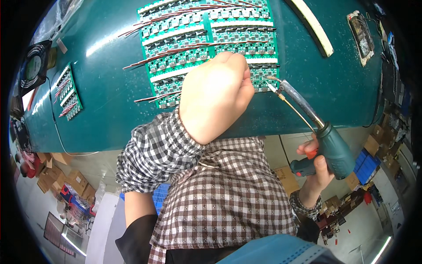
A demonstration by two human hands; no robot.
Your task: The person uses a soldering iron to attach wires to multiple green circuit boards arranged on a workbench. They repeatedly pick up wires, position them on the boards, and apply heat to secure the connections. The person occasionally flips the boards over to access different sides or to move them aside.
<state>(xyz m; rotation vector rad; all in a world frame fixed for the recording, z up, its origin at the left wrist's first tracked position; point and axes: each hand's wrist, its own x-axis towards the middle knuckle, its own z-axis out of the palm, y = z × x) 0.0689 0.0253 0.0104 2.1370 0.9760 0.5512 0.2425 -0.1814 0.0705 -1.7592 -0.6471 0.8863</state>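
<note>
Two hands are working — the left hand (pixel 215 94) is lying curled on the green circuit board panel (pixel 206 37); the right hand (pixel 317 169) is gripping the soldering gun (pixel 327 145) — its tip is touching the panel's edge just beside the left fist

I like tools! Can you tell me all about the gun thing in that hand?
The soldering gun has a dark teal pistol body, seemingly plastic, with an orange trigger under a finger. A long dark metal barrel slants up-left, a thin wire alongside it, to a pointed tip at the edge of the green boards. The right hand grips its handle. The left hand rests on the boards beside the tip.
</note>
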